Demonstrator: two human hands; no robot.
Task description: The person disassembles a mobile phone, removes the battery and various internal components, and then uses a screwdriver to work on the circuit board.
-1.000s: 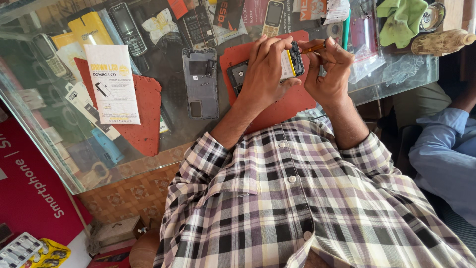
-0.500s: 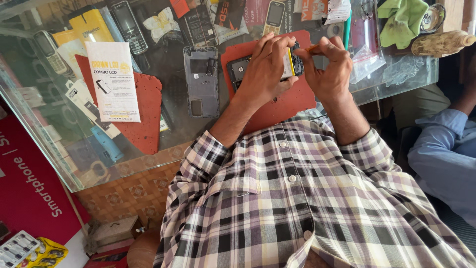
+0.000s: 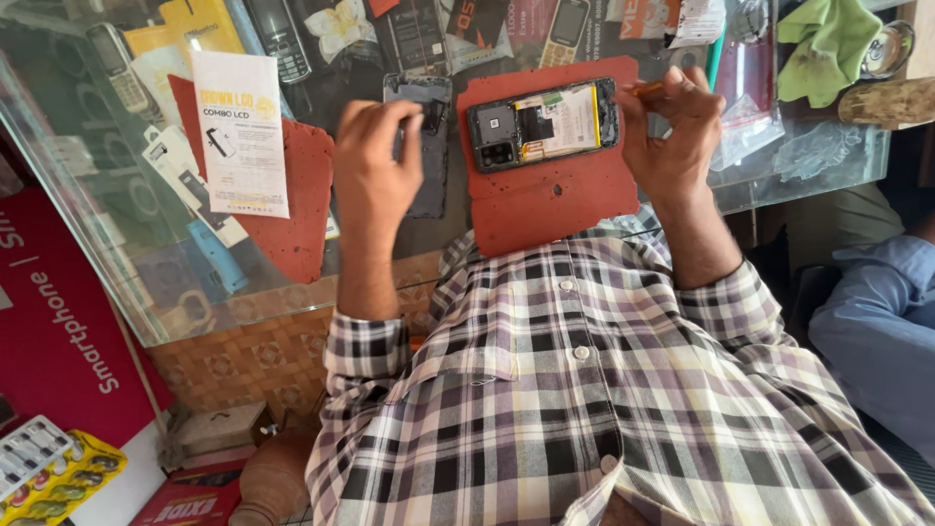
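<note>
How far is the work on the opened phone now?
Done: the phone lies open on the red mat, battery exposed. In hand: left hand at the dark cover, right hand holds a thin tool. Left: refitting the cover.

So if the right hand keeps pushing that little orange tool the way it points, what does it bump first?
Most likely the opened phone on the red mat. The right hand aims the orange tool at its edge, though the tip's height is unclear.

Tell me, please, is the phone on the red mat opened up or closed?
Opened up: the phone lies with battery and circuit board exposed on the red mat.
</note>
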